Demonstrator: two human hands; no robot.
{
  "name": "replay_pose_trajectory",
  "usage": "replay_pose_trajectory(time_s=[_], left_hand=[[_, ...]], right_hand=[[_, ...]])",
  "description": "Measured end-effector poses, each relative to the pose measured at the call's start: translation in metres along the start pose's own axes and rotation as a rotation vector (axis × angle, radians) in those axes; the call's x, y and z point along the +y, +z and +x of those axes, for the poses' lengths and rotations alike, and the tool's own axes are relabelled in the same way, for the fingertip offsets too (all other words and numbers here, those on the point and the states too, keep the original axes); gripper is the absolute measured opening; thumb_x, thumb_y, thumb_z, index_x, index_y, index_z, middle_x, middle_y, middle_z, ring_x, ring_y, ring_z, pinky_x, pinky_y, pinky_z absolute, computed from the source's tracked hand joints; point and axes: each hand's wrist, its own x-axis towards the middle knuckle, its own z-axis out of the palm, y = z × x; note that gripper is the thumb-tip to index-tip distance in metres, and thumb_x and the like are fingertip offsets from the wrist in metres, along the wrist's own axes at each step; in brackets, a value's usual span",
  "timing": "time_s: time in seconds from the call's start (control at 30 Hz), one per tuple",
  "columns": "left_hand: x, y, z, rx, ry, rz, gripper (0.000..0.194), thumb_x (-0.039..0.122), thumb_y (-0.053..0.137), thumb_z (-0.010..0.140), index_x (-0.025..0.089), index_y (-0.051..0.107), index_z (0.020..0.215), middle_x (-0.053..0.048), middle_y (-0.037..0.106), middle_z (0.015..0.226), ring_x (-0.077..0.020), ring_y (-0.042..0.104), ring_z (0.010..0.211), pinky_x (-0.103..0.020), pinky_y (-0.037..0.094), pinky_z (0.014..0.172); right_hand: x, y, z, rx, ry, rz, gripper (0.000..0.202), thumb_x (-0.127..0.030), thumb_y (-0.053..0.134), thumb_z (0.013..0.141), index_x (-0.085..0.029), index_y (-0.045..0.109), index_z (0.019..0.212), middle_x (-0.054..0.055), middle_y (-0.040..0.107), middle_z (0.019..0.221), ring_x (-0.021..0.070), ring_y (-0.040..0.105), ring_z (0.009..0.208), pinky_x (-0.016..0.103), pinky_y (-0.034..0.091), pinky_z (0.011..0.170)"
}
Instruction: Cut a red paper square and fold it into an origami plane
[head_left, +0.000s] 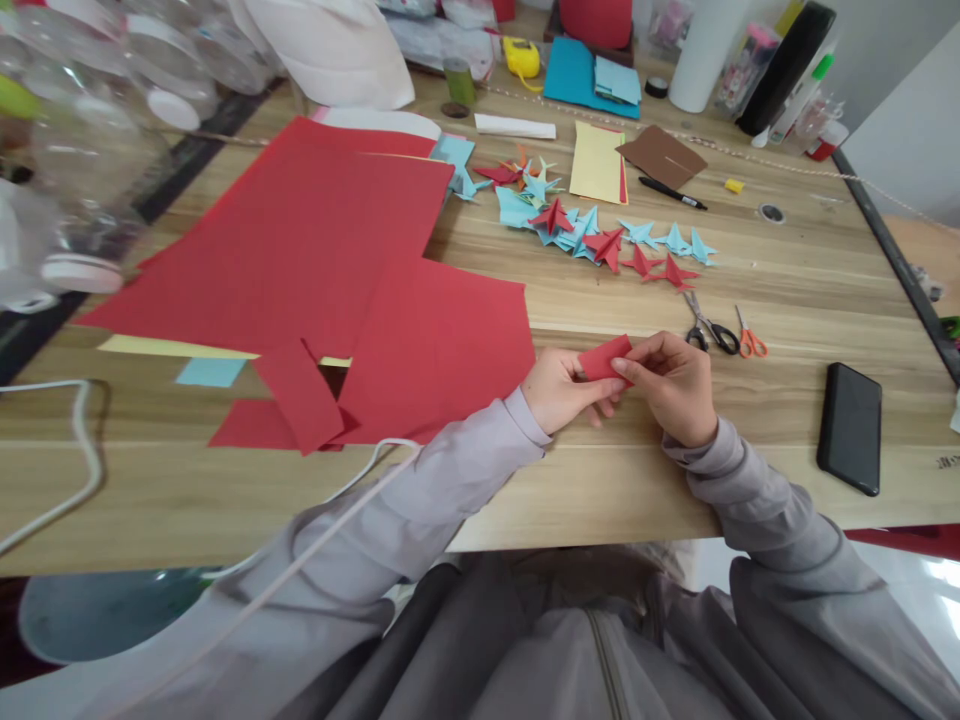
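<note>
A small piece of red paper (602,361) is held between both hands above the near part of the table. My left hand (561,387) pinches its left side, thumb along the lower edge and fingers beneath. At the paper's right end, my right hand (673,385) grips the edge between thumb and curled index finger. Large red paper sheets (300,240) lie to the left, with cut red strips (304,400) at their near edge. Beyond the hands sit several folded paper cranes, some red (606,246) and some light blue (675,240).
Black-handled scissors (709,328) and orange scissors (750,335) lie just past my right hand. A black phone (850,428) is at the right. Farther back are yellow paper (597,160), a pen (673,192) and a tape measure (522,58). A white cable (360,475) crosses the table's front edge.
</note>
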Motion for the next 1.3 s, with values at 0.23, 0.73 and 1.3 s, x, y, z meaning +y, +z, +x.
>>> replay_pose_trajectory(time_s=[0.23, 0.73, 1.3], left_hand=[[0.003, -0.001, -0.002, -0.032, -0.121, -0.014, 0.025, 0.026, 0.080, 0.064, 0.007, 0.064, 0.067, -0.006, 0.066, 0.055, -0.0150, 0.064, 0.047, -0.023, 0.052, 0.042], [0.001, -0.006, -0.002, -0.107, -0.167, -0.172, 0.014, 0.005, 0.072, 0.069, 0.005, 0.062, 0.079, -0.011, 0.073, 0.072, -0.0199, 0.072, 0.068, -0.031, 0.059, 0.063], [0.004, -0.005, -0.001, -0.055, -0.197, -0.099, 0.015, 0.013, 0.074, 0.070, 0.007, 0.061, 0.073, -0.008, 0.070, 0.062, -0.0191, 0.069, 0.056, -0.031, 0.057, 0.055]], right_hand=[[0.001, -0.001, 0.001, 0.046, -0.030, -0.073, 0.028, -0.037, 0.080, 0.062, -0.017, 0.059, 0.062, -0.003, 0.057, 0.053, 0.0073, 0.046, 0.047, 0.022, 0.037, 0.043], [0.005, -0.006, 0.008, 0.079, 0.016, -0.078, 0.026, -0.032, 0.081, 0.059, -0.017, 0.060, 0.063, -0.003, 0.058, 0.054, 0.0078, 0.048, 0.048, 0.021, 0.037, 0.044], [0.003, -0.006, 0.008, 0.090, 0.035, -0.030, 0.026, -0.031, 0.082, 0.057, -0.018, 0.060, 0.063, -0.004, 0.058, 0.054, 0.0083, 0.049, 0.048, 0.022, 0.040, 0.045]])
